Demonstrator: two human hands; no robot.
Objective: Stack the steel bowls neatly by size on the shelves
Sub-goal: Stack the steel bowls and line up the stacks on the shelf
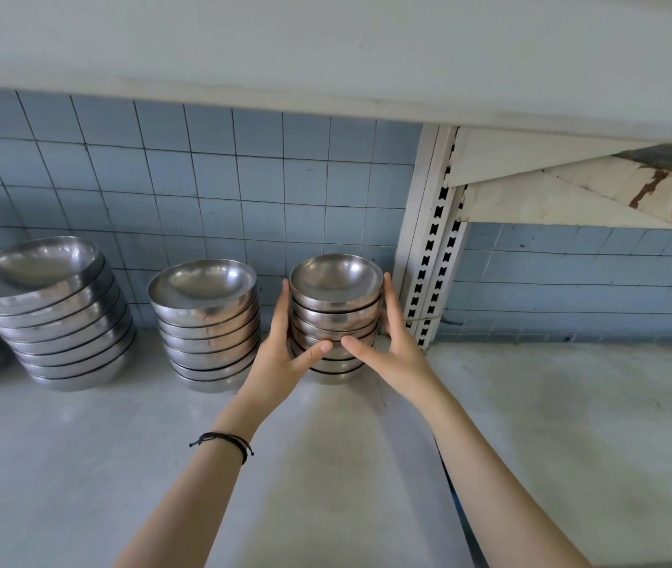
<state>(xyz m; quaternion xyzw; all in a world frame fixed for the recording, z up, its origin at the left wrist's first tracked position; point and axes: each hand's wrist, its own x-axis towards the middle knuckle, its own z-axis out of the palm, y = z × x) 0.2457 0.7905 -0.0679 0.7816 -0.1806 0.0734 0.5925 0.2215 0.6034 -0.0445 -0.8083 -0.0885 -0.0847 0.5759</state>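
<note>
Three stacks of nested steel bowls are ranged along the grey shelf (80, 444) against the blue tiled wall (203, 178), graded large stack (55, 313) at left of frame, medium stack (207, 321) at centre, small stack (336, 317) right of centre, presumably for sorting by size. The small stack is clasped between the left hand (281, 354) and right hand (391, 342), fingers flat on its polished, rounded sides, apparently to square it beside the slotted white upright (432, 248).

The person is wearing no sleeves on either forearm, and a thin black cord bracelet (225, 441) with small knotted ends is circling the left wrist.
</note>
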